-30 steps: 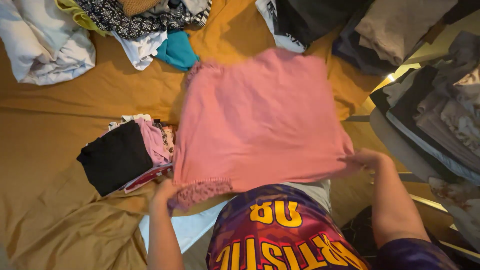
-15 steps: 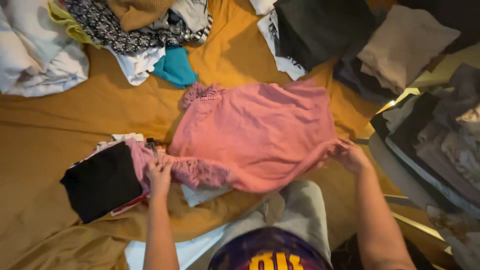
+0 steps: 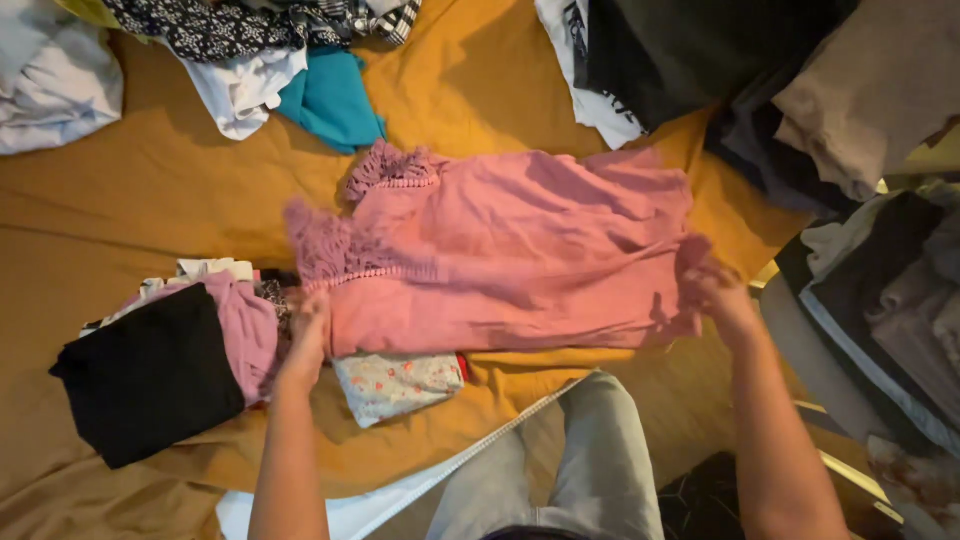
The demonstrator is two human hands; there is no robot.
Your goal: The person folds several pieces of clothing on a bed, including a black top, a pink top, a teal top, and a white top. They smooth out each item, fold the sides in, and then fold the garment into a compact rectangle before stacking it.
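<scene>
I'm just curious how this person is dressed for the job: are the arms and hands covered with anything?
No. Both forearms are bare, with no sleeves reaching into view. The left hand and right hand wear no gloves, and no watch, bracelet or ring shows. Lower down, light grey trousers cover the legs.

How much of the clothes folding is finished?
Done: a folded stack topped by a black piece sits by the left hand. In hand: both hands, the right hand too, hold the pink top spread flat. Left: loose clothes heaped along the far edge.
</scene>
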